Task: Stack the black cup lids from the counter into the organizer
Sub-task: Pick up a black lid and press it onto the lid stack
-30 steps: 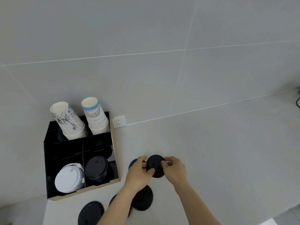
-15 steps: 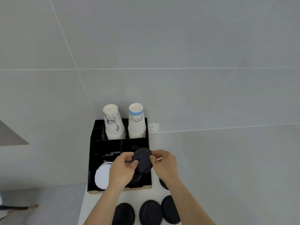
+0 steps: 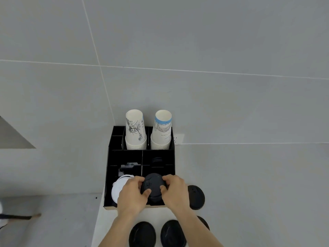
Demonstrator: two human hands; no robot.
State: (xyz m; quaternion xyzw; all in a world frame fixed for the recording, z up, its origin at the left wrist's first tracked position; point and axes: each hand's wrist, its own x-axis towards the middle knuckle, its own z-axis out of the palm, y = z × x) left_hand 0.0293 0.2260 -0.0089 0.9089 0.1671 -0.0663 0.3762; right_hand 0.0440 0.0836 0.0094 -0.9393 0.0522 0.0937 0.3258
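Placing step atm: the person has one black lid [image 3: 152, 186] pinched between both hands, right over the front-right compartment of the black organizer [image 3: 109, 161], where a stack of black lids looks to be already sitting under it (mostly hidden by the hands tbh). Left hand [image 3: 131, 196] has thumb + fingers curled onto the lid's left edge, right hand [image 3: 175, 191] does the same on the right edge, so both are closed down to about the lid's width, nothing else in them. Next move prob calls for lowering it square onto the stack so it nests, then letting go w/ both hands w/o knocking it sideways into the white lids [image 3: 118, 190] in the compartment to the left. Still plenty to go imo: loose lids [image 3: 142, 235] sit on the counter [image 3: 249, 193] near the front edge, plus one lid [image 3: 196, 196] just beside the organizer's right wall. Paper cups [image 3: 135, 131] at the back aren't in the way.
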